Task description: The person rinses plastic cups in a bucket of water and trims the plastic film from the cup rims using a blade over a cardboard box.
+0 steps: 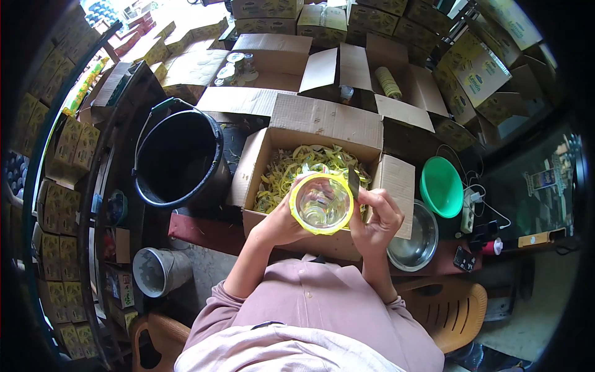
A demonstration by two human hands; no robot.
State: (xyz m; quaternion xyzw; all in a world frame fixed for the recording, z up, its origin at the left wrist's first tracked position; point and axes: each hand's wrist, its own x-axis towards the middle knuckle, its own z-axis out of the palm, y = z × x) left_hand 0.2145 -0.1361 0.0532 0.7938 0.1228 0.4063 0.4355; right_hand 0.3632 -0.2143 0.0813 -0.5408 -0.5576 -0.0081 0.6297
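Observation:
My left hand (280, 218) is wrapped round a clear round container (322, 201) with a bright yellow rim, its round end tipped up toward me. My right hand (379, 217) pinches a dark flat blade (353, 181), which stands upright against the right side of the yellow rim. Both hands are above the near side of an open cardboard box (322, 116). Inside that box lies a heap of yellow-green strips (279, 177), partly hidden by the container and my hands.
To the left stand a black bucket (217, 146) and a grey bucket (181, 268). A green bowl (441, 186) and a metal bowl (431, 248) sit at the right, near a power strip (468, 214). Behind, open cartons hold jars (235, 71) and a stack of yellow rings (388, 82).

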